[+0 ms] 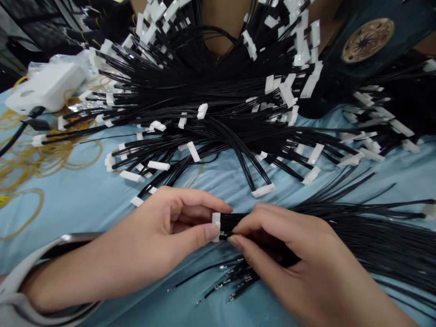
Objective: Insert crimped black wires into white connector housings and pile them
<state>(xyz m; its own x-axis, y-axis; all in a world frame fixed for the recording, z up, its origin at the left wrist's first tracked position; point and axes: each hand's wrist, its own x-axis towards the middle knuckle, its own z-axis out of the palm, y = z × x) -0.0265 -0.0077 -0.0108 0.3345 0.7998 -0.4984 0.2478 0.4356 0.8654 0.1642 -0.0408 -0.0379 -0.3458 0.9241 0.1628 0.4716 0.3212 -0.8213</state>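
Observation:
Between the thumb and fingers of my left hand [177, 222] is a white plastic connector housing [215, 220], standing on edge. Several black wires run out of its right side toward my other hand. My right hand [289, 245] pinches a thin black wire [225, 234] whose metal crimp terminal is at the housing's lower right edge; I cannot tell how far it is inserted. Below the hands lie loose black wires [238, 277] with bare metal terminals at their ends. Their lengths pass under my right hand and fan out to the right.
Behind the hands is a large heap of black wire harnesses [211, 86] with white connectors. A loose connector [263, 190] lies closest. Yellow rubber bands [51, 154] and a white device [47, 86] sit at left. A dark box with a gold emblem [368, 41] stands at back right.

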